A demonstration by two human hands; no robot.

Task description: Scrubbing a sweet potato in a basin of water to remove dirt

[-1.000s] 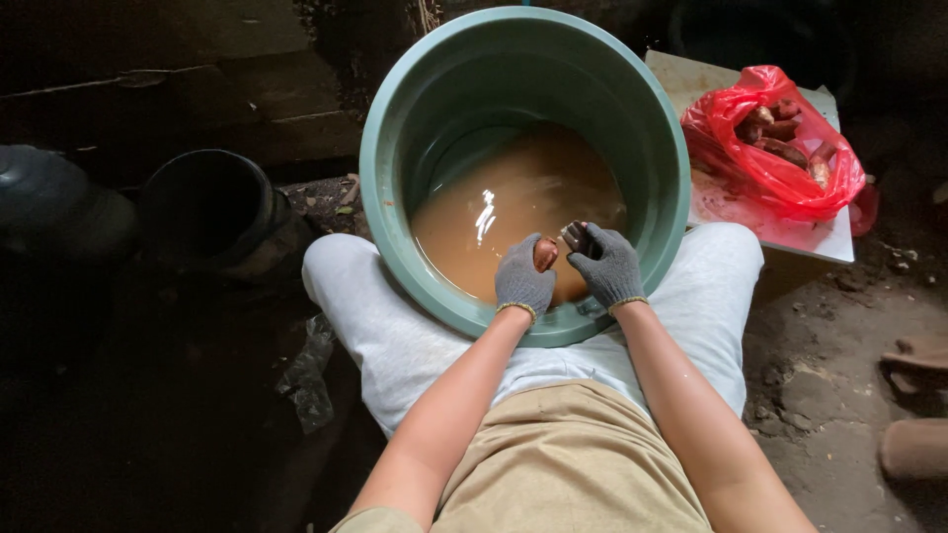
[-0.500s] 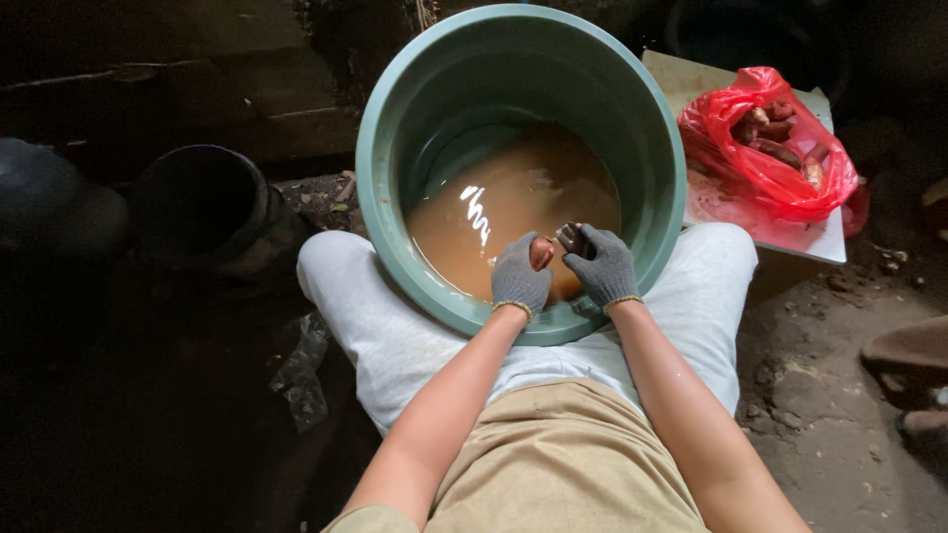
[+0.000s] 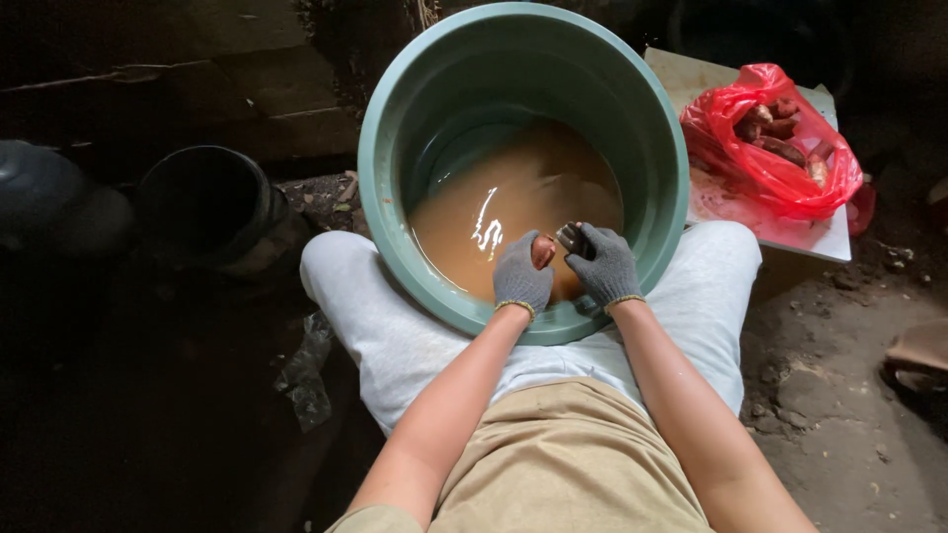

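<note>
A small reddish-brown root piece [image 3: 542, 251], rounded and wet, is clasped in the grey knitted glove of the left hand [image 3: 520, 274], only its top showing above the fingers. It sits just over the muddy brown water [image 3: 494, 207] in the big round green plastic tub [image 3: 395, 118], near the tub's near wall.

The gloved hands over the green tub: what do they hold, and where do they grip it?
Left hand grips a reddish-brown root around its lower part; what the right hand holds cannot be told.
</note>
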